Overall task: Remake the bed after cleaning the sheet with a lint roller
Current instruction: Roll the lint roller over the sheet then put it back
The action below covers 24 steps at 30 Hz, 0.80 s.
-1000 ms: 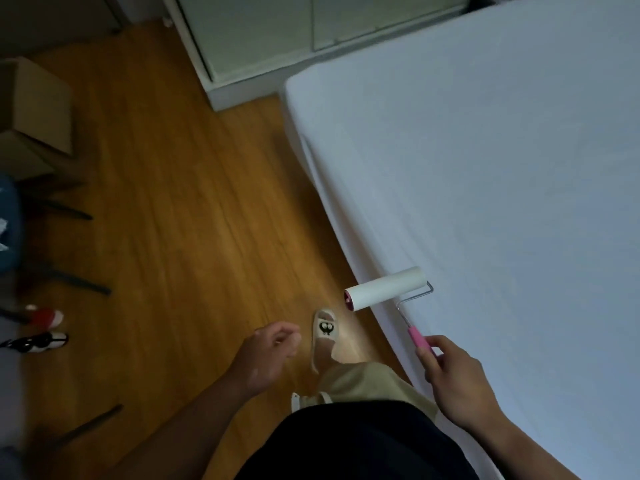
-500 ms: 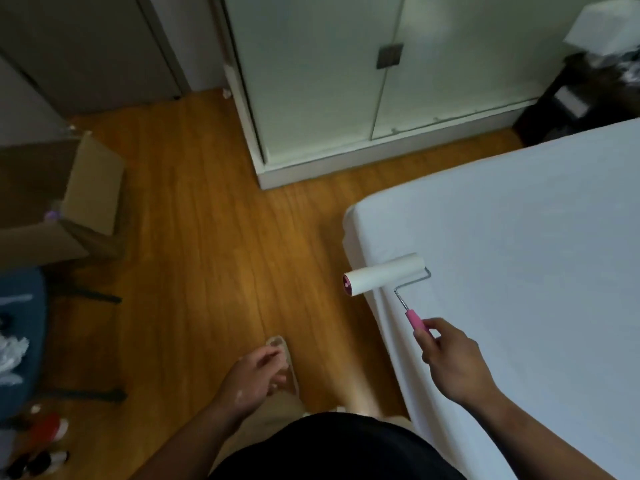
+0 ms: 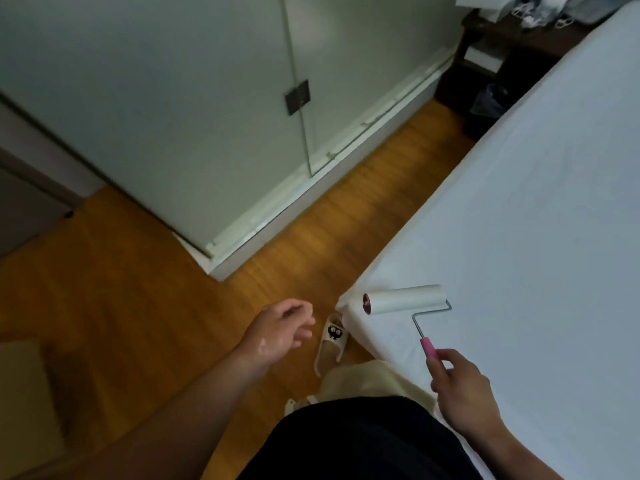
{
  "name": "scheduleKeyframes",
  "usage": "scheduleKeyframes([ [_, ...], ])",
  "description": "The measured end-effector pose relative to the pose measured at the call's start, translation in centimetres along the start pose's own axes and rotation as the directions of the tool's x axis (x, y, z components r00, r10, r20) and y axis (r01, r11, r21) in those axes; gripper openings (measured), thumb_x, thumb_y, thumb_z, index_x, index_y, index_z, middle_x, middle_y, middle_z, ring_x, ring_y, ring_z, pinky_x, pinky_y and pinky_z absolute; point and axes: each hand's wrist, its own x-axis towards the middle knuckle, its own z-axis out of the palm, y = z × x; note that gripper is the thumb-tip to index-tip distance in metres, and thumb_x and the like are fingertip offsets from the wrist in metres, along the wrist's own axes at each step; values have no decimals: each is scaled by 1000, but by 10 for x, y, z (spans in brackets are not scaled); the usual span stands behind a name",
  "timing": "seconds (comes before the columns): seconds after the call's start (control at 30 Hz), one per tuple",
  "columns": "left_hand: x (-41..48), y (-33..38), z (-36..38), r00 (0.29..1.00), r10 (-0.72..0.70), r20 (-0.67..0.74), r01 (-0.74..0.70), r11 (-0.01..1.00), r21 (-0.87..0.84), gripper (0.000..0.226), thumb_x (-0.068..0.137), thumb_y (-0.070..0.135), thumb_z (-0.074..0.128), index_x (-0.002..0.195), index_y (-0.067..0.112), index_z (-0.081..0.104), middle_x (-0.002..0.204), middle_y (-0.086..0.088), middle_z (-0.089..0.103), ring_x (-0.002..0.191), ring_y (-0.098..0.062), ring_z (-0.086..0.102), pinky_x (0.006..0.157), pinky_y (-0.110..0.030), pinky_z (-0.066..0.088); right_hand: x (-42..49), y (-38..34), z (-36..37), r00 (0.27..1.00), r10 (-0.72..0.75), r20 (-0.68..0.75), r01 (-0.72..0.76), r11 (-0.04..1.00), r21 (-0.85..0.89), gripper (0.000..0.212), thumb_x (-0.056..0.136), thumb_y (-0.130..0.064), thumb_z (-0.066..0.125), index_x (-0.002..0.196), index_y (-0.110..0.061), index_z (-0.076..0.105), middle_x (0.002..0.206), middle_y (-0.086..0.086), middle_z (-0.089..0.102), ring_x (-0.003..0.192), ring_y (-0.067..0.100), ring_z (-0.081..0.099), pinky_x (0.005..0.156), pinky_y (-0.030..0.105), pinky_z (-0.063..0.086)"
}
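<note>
The bed's white sheet (image 3: 519,237) fills the right side, smooth and bare, its near corner at lower centre. My right hand (image 3: 462,393) grips the pink handle of a lint roller (image 3: 403,299), whose white roll hangs over the sheet's corner, close to the fabric; I cannot tell if it touches. My left hand (image 3: 277,332) hovers over the wooden floor left of the corner, fingers loosely curled, holding nothing.
A pale wardrobe (image 3: 207,116) stands across the wooden floor (image 3: 138,289) from the bed. A dark bedside table (image 3: 502,64) with clutter sits at the top right. A slipper (image 3: 332,341) on my foot is by the bed corner.
My view has swung right and up along the bed's end. The roller has come over the sheet's corner, and my left hand has risen a little.
</note>
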Motion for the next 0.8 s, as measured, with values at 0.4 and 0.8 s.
scheduleKeyframes([
  [0.4, 210, 171, -106, 979, -205, -14, 205, 978, 44, 19, 99, 24, 61, 103, 8, 69, 96, -16, 75, 79, -27, 67, 67, -35, 51, 227, -214, -12, 998, 36, -51, -33, 997, 65, 38, 101, -49, 42, 123, -23, 59, 84, -10, 67, 74, 8, 65, 57, 19, 43],
  [0.8, 449, 444, -72, 913, -73, 400, -146, 859, 491, 18, 98, 37, 60, 105, 22, 69, 97, -1, 76, 89, -22, 74, 81, -36, 60, 381, -343, -26, 889, 401, -220, -292, 868, 402, 28, 101, -47, 45, 102, -25, 63, 81, -5, 69, 75, 12, 67, 73, 35, 59],
])
